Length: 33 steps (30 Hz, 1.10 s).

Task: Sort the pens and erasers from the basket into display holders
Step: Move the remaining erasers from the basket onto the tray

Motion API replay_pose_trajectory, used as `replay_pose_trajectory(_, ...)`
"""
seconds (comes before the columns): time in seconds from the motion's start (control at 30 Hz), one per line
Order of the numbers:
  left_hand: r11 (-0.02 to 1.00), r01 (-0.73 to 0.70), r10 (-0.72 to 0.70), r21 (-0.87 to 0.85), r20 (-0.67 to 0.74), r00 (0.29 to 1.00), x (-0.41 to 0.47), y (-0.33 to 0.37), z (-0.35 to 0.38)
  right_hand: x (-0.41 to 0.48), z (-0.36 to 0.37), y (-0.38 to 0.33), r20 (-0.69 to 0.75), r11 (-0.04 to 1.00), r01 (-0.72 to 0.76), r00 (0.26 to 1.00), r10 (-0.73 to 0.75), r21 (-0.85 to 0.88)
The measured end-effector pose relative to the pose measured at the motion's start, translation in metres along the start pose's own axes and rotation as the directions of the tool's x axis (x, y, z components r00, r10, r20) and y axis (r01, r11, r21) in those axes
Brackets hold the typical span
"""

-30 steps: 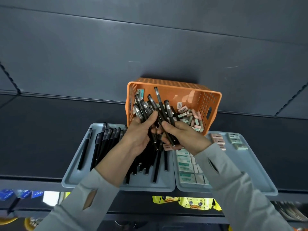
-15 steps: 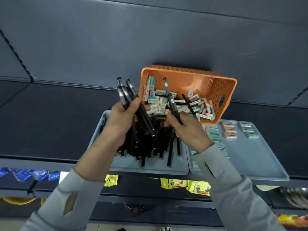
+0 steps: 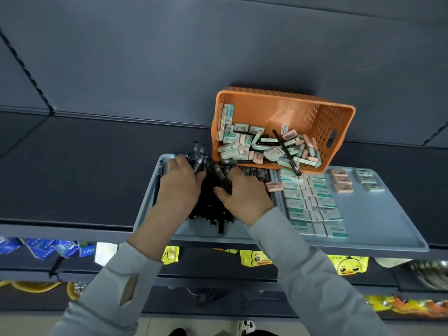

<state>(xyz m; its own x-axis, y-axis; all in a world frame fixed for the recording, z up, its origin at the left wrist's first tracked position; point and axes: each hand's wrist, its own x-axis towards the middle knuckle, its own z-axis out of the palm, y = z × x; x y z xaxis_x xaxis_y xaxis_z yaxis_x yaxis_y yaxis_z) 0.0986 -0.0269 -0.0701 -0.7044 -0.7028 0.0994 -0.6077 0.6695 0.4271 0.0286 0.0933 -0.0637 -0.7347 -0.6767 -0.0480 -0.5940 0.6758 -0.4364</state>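
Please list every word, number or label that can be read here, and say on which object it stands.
No text here is readable.
Basket erasers, in the orange basket: barcode and print, too small to read.
Tray erasers, on the right tray: print blurred.
Yellow duck packets below the shelf: duck picture, any words blurred.
Blue packets, lower left: blurred.
Black pens: no print visible.

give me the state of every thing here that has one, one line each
orange basket, tipped toward the trays, holding mostly erasers and a few stray pens
left tray, piled with black pens
right tray, eraser rows on its left part, a few apart farther right
left hand, gripping a pen bundle over the left tray
right hand, gripping pens beside it
pink eraser, loose where the trays meet
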Motion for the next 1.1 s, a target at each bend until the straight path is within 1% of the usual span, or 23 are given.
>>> replay_pose_trajectory(0.07, 1.000, 0.004, -0.004, 0.006, -0.043, 0.999, 0.002, -0.001, 0.004, -0.001, 0.003, -0.005, -0.094, 0.996, 0.028, 0.995, -0.020, 0.081)
replay_pose_trajectory(0.13, 0.999, -0.005, 0.000, -0.053, -0.085, 0.996, 0.004, -0.002, 0.008, -0.002, 0.005, -0.004, -0.150, 0.989, 0.072, 0.987, -0.052, 0.127)
replay_pose_trajectory(0.17, 0.995, -0.026, 0.015, -0.096, -0.111, 0.994, 0.005, -0.004, 0.010, 0.000, 0.005, -0.001, -0.197, 0.989, 0.099, 0.978, -0.075, 0.113)
replay_pose_trajectory(0.2, 0.990, -0.062, 0.044, -0.129, -0.144, 0.989, 0.006, -0.006, 0.013, 0.004, 0.003, 0.005, -0.252, 0.991, 0.116, 0.963, -0.096, 0.063)
replay_pose_trajectory(0.27, 0.982, -0.122, 0.090, -0.145, -0.213, 0.973, 0.006, -0.011, 0.017, 0.018, -0.002, 0.023, -0.328, 0.991, 0.101, 0.937, -0.123, -0.083)
replay_pose_trajectory(0.33, 0.983, -0.139, 0.109, -0.117, -0.236, 0.966, 0.005, -0.016, 0.022, 0.037, -0.007, 0.039, -0.313, 0.969, 0.100, 0.935, -0.169, -0.227)
replay_pose_trajectory(0.43, 0.976, -0.209, 0.193, -0.054, -0.217, 0.957, 0.004, -0.022, 0.025, 0.059, -0.008, 0.049, -0.207, 0.907, 0.152, 0.946, -0.248, -0.392)
replay_pose_trajectory(0.5, 0.969, -0.246, 0.238, -0.007, -0.223, 0.945, 0.003, -0.026, 0.023, 0.066, -0.008, 0.048, -0.165, 0.887, 0.189, 0.946, -0.280, -0.423)
replay_pose_trajectory(0.6, 0.961, -0.270, 0.275, 0.053, -0.241, 0.931, 0.004, -0.039, 0.022, 0.071, -0.012, 0.047, -0.155, 0.877, 0.223, 0.937, -0.313, -0.425)
replay_pose_trajectory(0.67, 0.959, -0.279, 0.285, 0.058, -0.166, 0.944, 0.004, -0.045, 0.024, 0.070, -0.019, 0.045, -0.207, 0.879, 0.296, 0.897, -0.390, -0.373)
replay_pose_trajectory(0.73, 0.961, -0.273, 0.275, 0.033, -0.109, 0.955, 0.002, -0.049, 0.029, 0.064, -0.029, 0.037, -0.370, 0.892, 0.384, 0.814, -0.449, -0.238)
replay_pose_trajectory(0.77, 0.964, -0.265, 0.265, 0.016, -0.096, 0.959, 0.000, -0.049, 0.030, 0.059, -0.036, 0.032, -0.468, 0.903, 0.406, 0.777, -0.422, -0.139)
replay_pose_trajectory(0.8, 0.967, -0.257, 0.256, 0.007, -0.089, 0.963, -0.004, -0.048, 0.031, 0.054, -0.042, 0.028, -0.547, 0.910, 0.414, 0.758, -0.355, -0.017)
replay_pose_trajectory(0.83, 0.968, -0.251, 0.250, 0.005, -0.091, 0.964, -0.007, -0.046, 0.032, 0.048, -0.046, 0.024, -0.589, 0.906, 0.408, 0.762, -0.270, 0.112)
replay_pose_trajectory(0.87, 0.968, -0.251, 0.250, 0.005, -0.101, 0.963, -0.011, -0.045, 0.032, 0.044, -0.047, 0.023, -0.584, 0.897, 0.379, 0.790, -0.186, 0.228)
replay_pose_trajectory(0.9, 0.968, -0.253, 0.250, -0.004, -0.116, 0.961, -0.014, -0.043, 0.032, 0.042, -0.045, 0.023, -0.532, 0.894, 0.327, 0.837, -0.123, 0.307)
replay_pose_trajectory(0.93, 0.965, -0.260, 0.255, -0.017, -0.140, 0.957, -0.016, -0.042, 0.031, 0.040, -0.040, 0.024, -0.451, 0.904, 0.263, 0.888, -0.090, 0.337)
replay_pose_trajectory(0.97, 0.963, -0.269, 0.261, -0.029, -0.163, 0.952, -0.018, -0.041, 0.031, 0.039, -0.032, 0.025, -0.359, 0.927, 0.193, 0.931, -0.069, 0.322)
replay_pose_trajectory(1.0, 0.959, -0.280, 0.270, -0.035, -0.179, 0.946, -0.019, -0.040, 0.031, 0.039, -0.023, 0.028, -0.283, 0.946, 0.136, 0.958, -0.050, 0.293)
replay_pose_trajectory(1.03, 0.956, -0.293, 0.281, -0.035, -0.189, 0.941, -0.020, -0.039, 0.031, 0.039, -0.015, 0.030, -0.239, 0.958, 0.098, 0.971, -0.031, 0.270)
replay_pose_trajectory(1.07, 0.952, -0.305, 0.293, -0.033, -0.201, 0.935, -0.020, -0.038, 0.031, 0.039, -0.011, 0.034, -0.233, 0.961, 0.080, 0.972, -0.016, 0.266)
replay_pose_trajectory(1.1, 0.949, -0.313, 0.299, -0.033, -0.213, 0.930, -0.020, -0.037, 0.031, 0.039, -0.012, 0.038, -0.266, 0.962, 0.077, 0.964, -0.005, 0.262)
